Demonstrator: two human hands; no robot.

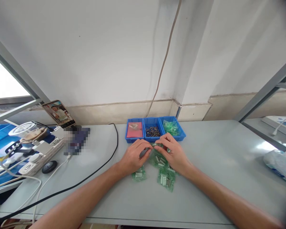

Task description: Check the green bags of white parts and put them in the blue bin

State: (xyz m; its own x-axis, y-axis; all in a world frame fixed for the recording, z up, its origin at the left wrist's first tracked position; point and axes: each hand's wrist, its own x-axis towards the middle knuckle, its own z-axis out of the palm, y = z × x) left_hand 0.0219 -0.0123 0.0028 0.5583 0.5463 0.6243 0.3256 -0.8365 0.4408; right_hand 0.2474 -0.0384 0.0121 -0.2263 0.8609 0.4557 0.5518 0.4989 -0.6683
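Observation:
My left hand (136, 155) and my right hand (173, 154) meet in front of the blue bins, fingertips nearly touching. Both are closed in a pinch on a small green plastic bag (158, 145), mostly covered by the fingers. A bit of dark red shows by my right fingers. Under and around the hands lie several green plastic packets (166, 179) with small white and metal pieces inside. One such packet (138, 174) rests just below my left hand.
Behind the hands stand three joined blue bins: one with a pink sheet (134, 129), one with screws (153, 131), one with green bags (171, 128). At left are a black cable (92, 175), mouse (49, 166), phone (59, 113) and power strip (41, 156).

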